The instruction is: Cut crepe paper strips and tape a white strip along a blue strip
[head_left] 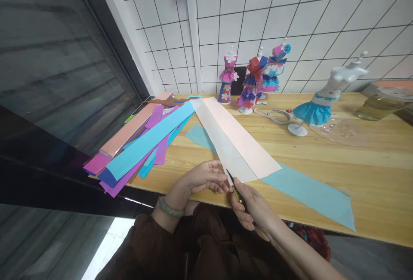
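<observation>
Right hand [254,211] grasps small scissors [235,187], blades at near end of long pale pink paper strip [238,140]. Left hand [206,179] pinches same end, at 9 o'clock of blades. Strip lies on worktop [371,172], running to 11 o'clock. Cut looks only starting; nearly whole length remains. Coloured paper pile [138,146] at 10 o'clock, dressed mannequins [251,82] at 12 o'clock.

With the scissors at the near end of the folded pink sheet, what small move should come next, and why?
Probably close the scissors for a first snip along the fold. The right hand has the blades at the near edge of the folded pink paper sheet, and the left hand pinches that end beside them, so the sheet looks steadied for cutting.
</observation>
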The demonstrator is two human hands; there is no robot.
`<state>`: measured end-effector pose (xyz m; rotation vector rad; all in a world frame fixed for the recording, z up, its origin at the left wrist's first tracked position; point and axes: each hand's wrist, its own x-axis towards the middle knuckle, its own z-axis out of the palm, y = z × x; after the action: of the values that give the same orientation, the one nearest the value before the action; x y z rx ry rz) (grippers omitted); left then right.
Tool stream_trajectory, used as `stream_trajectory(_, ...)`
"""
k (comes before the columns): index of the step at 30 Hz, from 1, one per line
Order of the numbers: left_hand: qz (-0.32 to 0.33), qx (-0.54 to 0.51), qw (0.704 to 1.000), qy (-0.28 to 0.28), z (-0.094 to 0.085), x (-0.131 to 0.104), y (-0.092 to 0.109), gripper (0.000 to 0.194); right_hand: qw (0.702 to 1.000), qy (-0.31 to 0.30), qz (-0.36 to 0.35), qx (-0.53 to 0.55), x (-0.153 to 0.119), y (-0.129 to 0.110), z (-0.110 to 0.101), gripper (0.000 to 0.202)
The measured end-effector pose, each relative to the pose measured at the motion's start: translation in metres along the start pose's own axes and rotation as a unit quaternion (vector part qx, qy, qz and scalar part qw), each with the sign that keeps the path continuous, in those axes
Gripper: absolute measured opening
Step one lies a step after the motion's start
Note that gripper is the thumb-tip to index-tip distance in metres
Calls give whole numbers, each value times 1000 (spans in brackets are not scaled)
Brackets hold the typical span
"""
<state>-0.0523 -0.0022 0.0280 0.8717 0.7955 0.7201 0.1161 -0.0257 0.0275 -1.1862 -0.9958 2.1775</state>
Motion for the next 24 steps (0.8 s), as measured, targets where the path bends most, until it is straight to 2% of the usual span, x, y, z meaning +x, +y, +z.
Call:
stream_trajectory(9, 21, -9, 998, 60, -6, 9, 0, 30, 1000, 3, 1, -5, -1, -3, 0, 43)
stream_trajectory(19, 25, 0, 998, 55, -6, 11, -3, 32, 999, -16, 0, 31, -1, -6, -1, 40)
stream_trajectory(24, 23, -1, 997, 72, -4, 11, -2, 33, 999, -22, -9, 47, 2, -9, 1, 35)
